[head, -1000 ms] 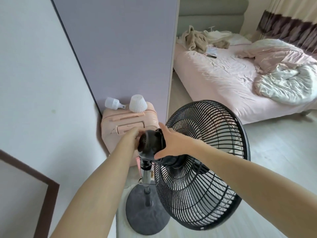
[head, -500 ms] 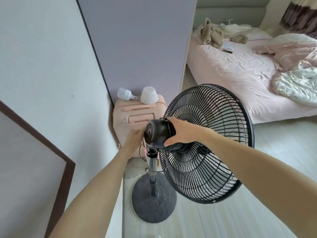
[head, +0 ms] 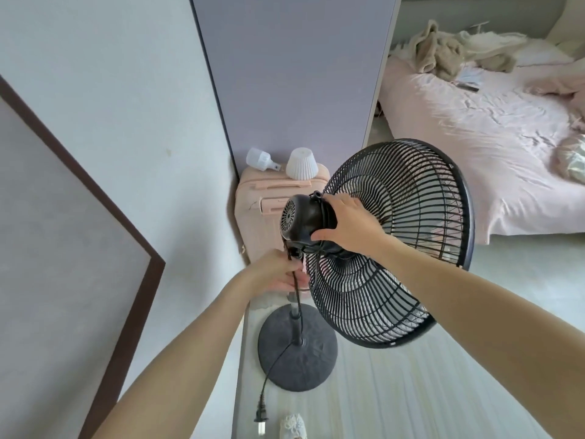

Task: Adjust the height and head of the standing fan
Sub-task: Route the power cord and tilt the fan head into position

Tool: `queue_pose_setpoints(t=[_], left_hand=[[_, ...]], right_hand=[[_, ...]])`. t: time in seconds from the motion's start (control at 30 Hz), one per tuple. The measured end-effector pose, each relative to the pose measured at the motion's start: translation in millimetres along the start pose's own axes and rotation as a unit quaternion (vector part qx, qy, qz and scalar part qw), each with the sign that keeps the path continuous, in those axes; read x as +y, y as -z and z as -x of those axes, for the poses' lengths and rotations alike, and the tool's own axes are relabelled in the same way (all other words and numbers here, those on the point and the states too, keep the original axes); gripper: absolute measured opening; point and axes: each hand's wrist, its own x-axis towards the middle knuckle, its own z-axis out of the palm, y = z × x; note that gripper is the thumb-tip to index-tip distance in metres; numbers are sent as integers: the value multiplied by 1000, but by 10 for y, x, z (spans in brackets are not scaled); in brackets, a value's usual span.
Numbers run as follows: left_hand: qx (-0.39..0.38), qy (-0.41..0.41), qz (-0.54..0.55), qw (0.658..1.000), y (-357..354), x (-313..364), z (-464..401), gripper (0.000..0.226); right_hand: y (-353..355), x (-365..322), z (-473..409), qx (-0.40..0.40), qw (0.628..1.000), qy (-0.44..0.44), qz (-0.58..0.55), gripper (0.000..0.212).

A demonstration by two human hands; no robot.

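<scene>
The black standing fan (head: 364, 248) with its round wire-mesh cage stood on the pale floor (head: 411, 391), its heavy round dark base (head: 297, 348) set just in front of the pink hard-shell suitcase (head: 262, 210). Both hands were on the fan. The right hand (head: 345, 226) lay over the black domed motor housing (head: 300, 221) at the back of the cage, fingers spread across the top and the thumb pressed under the side — a firm, wrapped hold. The left hand (head: 278, 274) sat lower, just beneath the housing at the neck where the head meets the metal pole (head: 296, 307), fingers curled closed around that joint; exactly what part they pinched could not be told, since the hand hid it. Both forearms reached forward and down, the right one crossing in front of the cage's lower rim.

No brand or writing could be read on the fan.

The fan's black power cord (head: 285, 353) hung from the neck past the left hand, trailed over the base and ended in an unplugged plug (head: 261, 416) on the floor. On top of the suitcase, behind the fan, rested a white LED bulb (head: 259, 159) on its side and a white ribbed lampshade-shaped object (head: 301, 163). Beyond the fan's cage lay a bed with a rumpled pink sheet (head: 474, 137).
</scene>
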Motion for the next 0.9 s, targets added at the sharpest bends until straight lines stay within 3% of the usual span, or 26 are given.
queue_pose_setpoints(t=[0.1,0.23,0.33,0.43,0.5,0.67,0.8,0.9], left_hand=[[8,20,122,992,-32,261,119,10],[10,23,59,998,-173,447,225,22],[24,28,47,998,-164,328,258,41],[89,5,88,992,-46,131,244,43],[138,-5,134,981,-5,89,196,41],[233,-3,122,965,-3,104,-39,33],[242,38,195,950,34,35,-262,18],[233,75,234,941,-10,-74,-370,23]], right_hand=[[-29,-5,110,28,998,17,-57,70],[73,84,198,-40,994,24,-96,43],[129,132,279,-47,995,20,-84,59],[109,149,352,-38,998,29,-52,78],[88,171,361,-40,998,42,-19,72],[101,101,256,-65,997,-8,41,62],[71,71,168,-64,995,-15,79,66],[59,135,84,-66,992,-6,111,68]])
